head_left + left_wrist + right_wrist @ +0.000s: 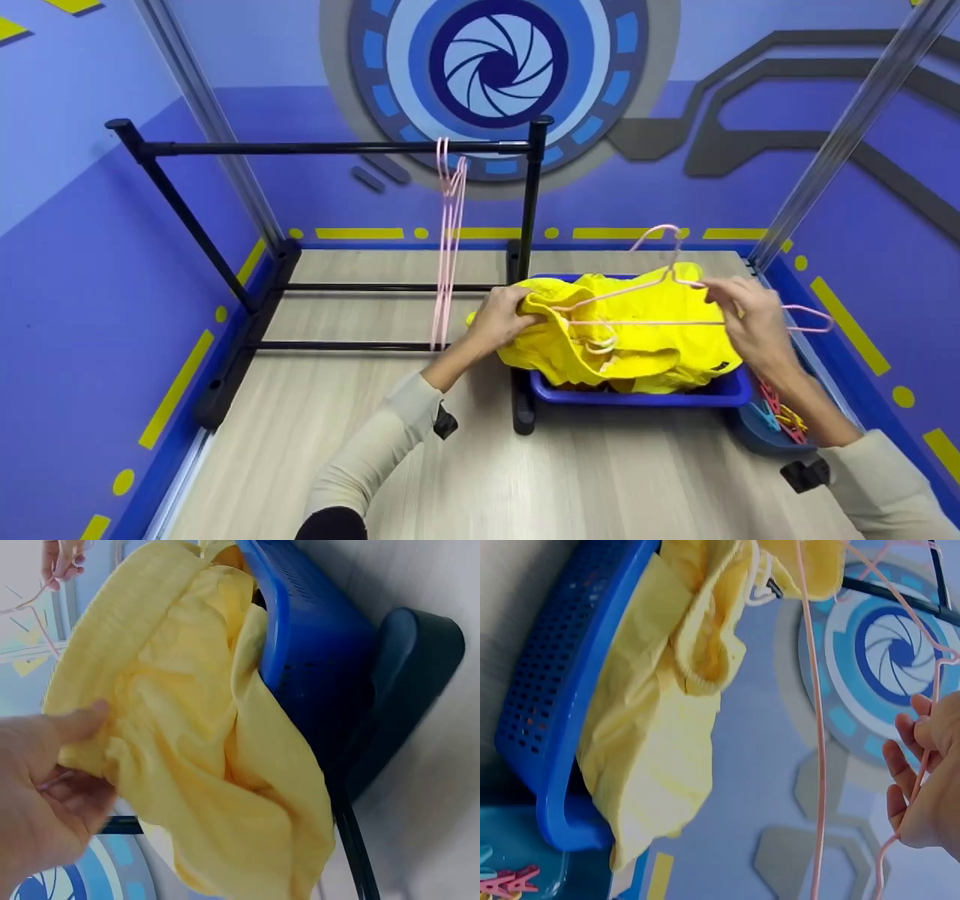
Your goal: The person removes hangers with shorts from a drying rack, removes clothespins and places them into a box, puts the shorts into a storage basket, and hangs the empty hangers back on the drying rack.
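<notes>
Yellow drawstring shorts (637, 300) lie heaped over a blue basket (645, 397), with a white drawstring (602, 345) at the waist. My left hand (499, 322) pinches the edge of the waistband (142, 622) between thumb and fingers, holding it raised on the left. My right hand (750, 319) grips the right arm of a pink hanger (645, 322). The hanger's left end reaches into the waist opening, and its hook points up. In the right wrist view, the fingers curl round the hanger's thin sloping arm.
A black clothes rack (322, 148) stands at left, with several pink hangers (448, 247) on its top bar near the right post. At the basket's right front, a teal tub (757, 435) holds colourful clothespins (784, 416). Blue patterned walls surround the wooden floor (600, 472).
</notes>
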A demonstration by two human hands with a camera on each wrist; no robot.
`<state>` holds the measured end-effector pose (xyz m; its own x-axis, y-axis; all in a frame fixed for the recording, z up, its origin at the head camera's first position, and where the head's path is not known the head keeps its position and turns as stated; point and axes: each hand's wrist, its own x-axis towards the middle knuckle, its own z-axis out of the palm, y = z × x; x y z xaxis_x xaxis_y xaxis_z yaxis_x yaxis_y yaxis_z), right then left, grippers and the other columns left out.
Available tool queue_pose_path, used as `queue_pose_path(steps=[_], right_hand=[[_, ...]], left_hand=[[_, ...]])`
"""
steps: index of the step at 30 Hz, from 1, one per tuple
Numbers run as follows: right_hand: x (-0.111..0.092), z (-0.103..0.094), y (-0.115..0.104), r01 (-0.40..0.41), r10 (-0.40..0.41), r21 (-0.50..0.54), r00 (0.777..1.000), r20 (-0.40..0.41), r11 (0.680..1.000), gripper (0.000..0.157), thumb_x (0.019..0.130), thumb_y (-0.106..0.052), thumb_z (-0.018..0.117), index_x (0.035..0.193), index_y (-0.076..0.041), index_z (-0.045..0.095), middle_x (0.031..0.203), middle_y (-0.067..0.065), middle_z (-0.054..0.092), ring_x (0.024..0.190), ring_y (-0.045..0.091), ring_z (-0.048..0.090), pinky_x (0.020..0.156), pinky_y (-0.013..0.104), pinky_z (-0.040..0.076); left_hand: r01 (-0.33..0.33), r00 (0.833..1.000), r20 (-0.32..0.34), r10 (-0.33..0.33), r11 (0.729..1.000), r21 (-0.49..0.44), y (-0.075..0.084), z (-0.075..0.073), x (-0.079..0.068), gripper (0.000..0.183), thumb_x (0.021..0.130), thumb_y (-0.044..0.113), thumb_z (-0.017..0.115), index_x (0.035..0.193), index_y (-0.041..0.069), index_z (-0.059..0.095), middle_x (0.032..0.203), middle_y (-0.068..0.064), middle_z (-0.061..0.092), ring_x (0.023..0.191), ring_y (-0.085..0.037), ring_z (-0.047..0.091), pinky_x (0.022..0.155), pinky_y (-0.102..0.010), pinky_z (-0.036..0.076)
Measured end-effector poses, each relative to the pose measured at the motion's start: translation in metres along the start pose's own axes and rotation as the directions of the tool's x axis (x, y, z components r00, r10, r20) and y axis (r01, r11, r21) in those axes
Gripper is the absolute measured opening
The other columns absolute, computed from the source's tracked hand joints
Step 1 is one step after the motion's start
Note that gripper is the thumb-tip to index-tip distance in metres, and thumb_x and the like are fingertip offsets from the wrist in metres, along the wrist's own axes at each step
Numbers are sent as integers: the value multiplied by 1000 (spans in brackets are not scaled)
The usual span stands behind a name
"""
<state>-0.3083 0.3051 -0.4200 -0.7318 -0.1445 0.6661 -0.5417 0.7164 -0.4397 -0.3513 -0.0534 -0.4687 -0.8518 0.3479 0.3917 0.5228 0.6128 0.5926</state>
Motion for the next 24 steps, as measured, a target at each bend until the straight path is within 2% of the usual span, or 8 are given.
queue_pose_path(steps=[6, 11, 13, 16, 18, 19, 21, 24], right_hand=[[-3, -23, 5, -92, 91, -56, 996, -13, 994, 21, 99, 5, 59, 114, 1, 74, 85, 20, 70, 84, -5, 41, 78, 23, 36], [-9, -38, 0, -277, 279, -59, 960, 27, 959, 26, 105, -4, 53, 124, -1, 70, 93, 20, 70, 79, -9, 44, 64, 6, 36], [-10, -43, -1, -365, 367, -45, 928, 67, 930, 29, 107, -10, 50, 129, -2, 67, 95, 15, 69, 72, -5, 46, 55, 8, 36], [-12, -49, -3, -501, 497, -12, 854, 153, 865, 36, 110, -20, 44, 137, -4, 61, 94, -3, 66, 74, 3, 49, 55, 11, 40], [-13, -53, -3, -591, 567, 43, 789, 236, 805, 42, 111, -28, 42, 143, -5, 56, 93, -14, 61, 82, 6, 51, 82, 14, 53], [-14, -56, -2, -632, 590, 82, 756, 283, 771, 43, 111, -31, 41, 144, -9, 55, 92, -19, 60, 88, 7, 51, 90, 18, 52], [-16, -60, 1, -705, 605, 208, 696, 387, 678, 39, 110, -33, 42, 143, -18, 56, 92, -21, 59, 91, 7, 49, 96, 19, 48], [-17, -63, 4, -763, 546, 423, 646, 534, 490, 27, 109, -31, 46, 133, -30, 59, 93, -15, 61, 85, 9, 46, 80, 22, 39]], left_hand=[[154, 984, -119, -136, 975, 163, -3, -1, -1, 24, 91, 30, 76, 110, 15, 76, 94, -12, 78, 74, -27, 70, 64, -43, 57], [287, 935, -194, -298, 954, -82, -1, 1, 9, 17, 95, 26, 72, 102, 10, 72, 90, -12, 75, 76, -25, 67, 67, -34, 54], [375, 893, -126, -433, 869, -323, 2, 3, 14, 17, 98, 24, 70, 105, 9, 70, 95, -11, 72, 82, -22, 66, 68, -29, 55], [472, 814, 29, -580, 632, -614, 8, 8, 18, 20, 102, 24, 64, 114, 9, 66, 107, -12, 68, 94, -20, 67, 71, -26, 60], [486, 793, 109, -599, 515, -706, 10, 14, 20, 23, 104, 25, 61, 121, 10, 63, 113, -13, 66, 100, -23, 69, 72, -31, 63], [482, 800, 133, -586, 494, -724, 10, 18, 20, 25, 104, 25, 60, 124, 10, 62, 115, -14, 66, 102, -24, 69, 75, -32, 63], [463, 841, 168, -515, 524, -715, 9, 28, 21, 27, 104, 24, 60, 125, 8, 61, 110, -11, 66, 96, -20, 68, 75, -30, 62], [418, 907, 280, -316, 768, -485, 3, 39, 17, 30, 104, 23, 59, 127, 5, 62, 109, -12, 68, 94, -19, 67, 81, -28, 58]])
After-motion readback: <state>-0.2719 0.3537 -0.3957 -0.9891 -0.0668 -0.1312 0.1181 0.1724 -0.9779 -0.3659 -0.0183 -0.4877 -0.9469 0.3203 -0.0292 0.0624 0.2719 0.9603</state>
